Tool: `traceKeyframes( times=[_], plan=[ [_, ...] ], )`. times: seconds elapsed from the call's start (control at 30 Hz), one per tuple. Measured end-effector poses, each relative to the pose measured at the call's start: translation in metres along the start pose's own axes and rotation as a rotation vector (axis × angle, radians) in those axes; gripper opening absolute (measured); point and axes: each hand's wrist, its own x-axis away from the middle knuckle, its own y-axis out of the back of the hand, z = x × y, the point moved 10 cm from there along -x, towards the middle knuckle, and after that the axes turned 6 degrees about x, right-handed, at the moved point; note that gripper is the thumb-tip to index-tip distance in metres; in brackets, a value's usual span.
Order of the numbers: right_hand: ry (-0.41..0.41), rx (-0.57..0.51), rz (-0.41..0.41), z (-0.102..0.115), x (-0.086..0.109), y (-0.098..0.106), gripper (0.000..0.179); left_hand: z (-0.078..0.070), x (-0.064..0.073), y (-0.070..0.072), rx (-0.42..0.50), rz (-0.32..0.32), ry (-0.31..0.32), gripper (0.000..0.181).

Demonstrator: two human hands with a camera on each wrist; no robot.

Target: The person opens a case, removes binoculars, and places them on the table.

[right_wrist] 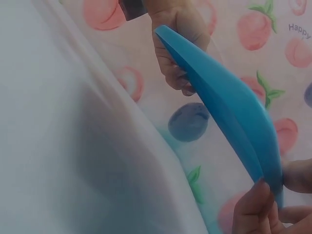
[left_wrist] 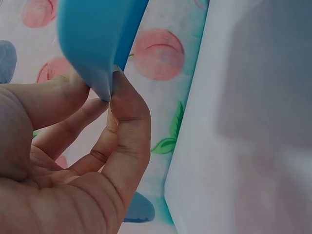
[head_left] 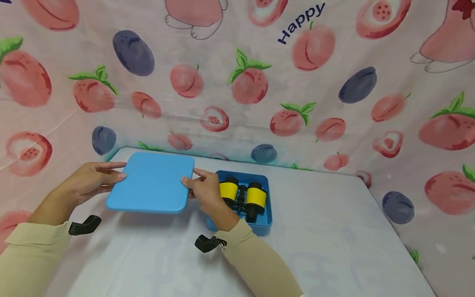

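Observation:
A flat light-blue lid [head_left: 152,183] with rounded corners is held above the white table by both hands. My left hand [head_left: 87,181] pinches its left edge; the left wrist view shows thumb and fingers on the rim of the lid [left_wrist: 92,39]. On the opposite edge, my right hand [head_left: 205,189] grips with the thumb on top. To the right, a blue box [head_left: 265,229] stands uncovered on the table, partly hidden by my right hand and forearm. Inside it lie black binoculars [head_left: 256,196] with yellow barrels. In the right wrist view the lid [right_wrist: 234,112] is seen edge-on.
The white table [head_left: 326,231] extends to the right of the box and toward the front. Behind it hangs a pink cloth [head_left: 230,41] printed with peaches and plums. A black wrist mount [head_left: 208,243] sticks out from my right sleeve, another from the left.

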Motion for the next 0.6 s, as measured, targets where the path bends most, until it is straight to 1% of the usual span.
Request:
traceKeyframes(
  times=[0.1, 0.17, 0.23, 0.33, 0.4, 0.53, 0.6],
  plan=[
    [-0.003, 0.002, 0.004, -0.002, -0.002, -0.006, 0.055, 0.004, 0.003, 0.004, 0.009, -0.001, -0.002, 0.073],
    [-0.003, -0.001, -0.001, -0.003, -0.002, -0.007, 0.055, 0.006, 0.003, 0.006, 0.018, -0.003, 0.003, 0.069],
    [-0.005, 0.000, -0.007, -0.004, -0.003, -0.009, 0.055, 0.008, 0.003, 0.007, 0.034, -0.004, 0.005, 0.059],
    [-0.010, 0.000, -0.005, -0.005, -0.003, -0.012, 0.055, 0.010, 0.004, 0.010, 0.061, -0.007, 0.004, 0.038],
    [-0.014, -0.006, -0.003, -0.004, -0.003, -0.014, 0.055, 0.010, 0.004, 0.012, 0.066, -0.013, 0.004, 0.031],
    [-0.024, -0.023, 0.008, -0.006, -0.004, -0.018, 0.056, 0.012, 0.006, 0.016, 0.056, -0.017, 0.006, 0.032],
    [-0.033, -0.033, 0.008, -0.007, -0.004, -0.019, 0.055, 0.012, 0.006, 0.017, 0.040, -0.016, 0.008, 0.035]
  ],
)
